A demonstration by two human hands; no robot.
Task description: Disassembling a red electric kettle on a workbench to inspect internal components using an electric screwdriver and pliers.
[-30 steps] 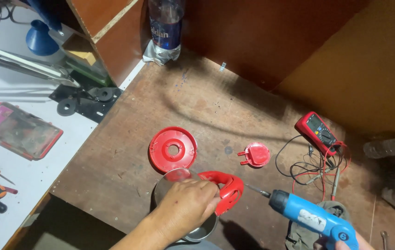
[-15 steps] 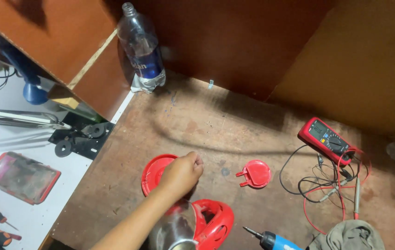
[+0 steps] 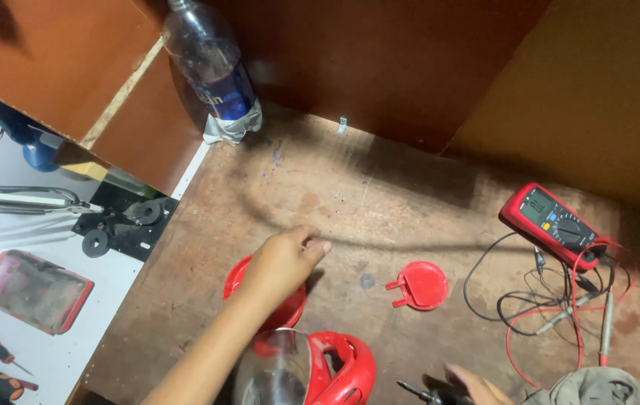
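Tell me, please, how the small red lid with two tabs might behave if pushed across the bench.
The small red lid lies flat and looks like thin plastic, so it is probably light and would slide rather than roll. Its two tabs may snag on the rough, scuffed bench.

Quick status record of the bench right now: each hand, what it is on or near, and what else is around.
left hand: fingers curled, resting over the red round lid; whether the grip is closed on it cannot be told
right hand: at the bottom edge, on a tool with a dark bit; grip unclear
kettle: metal body, red handle, open top, just below the left hand
small red cap: lying alone on the wooden bench
multimeter: red, leads tangled beside it
bottle: plastic, at the back corner
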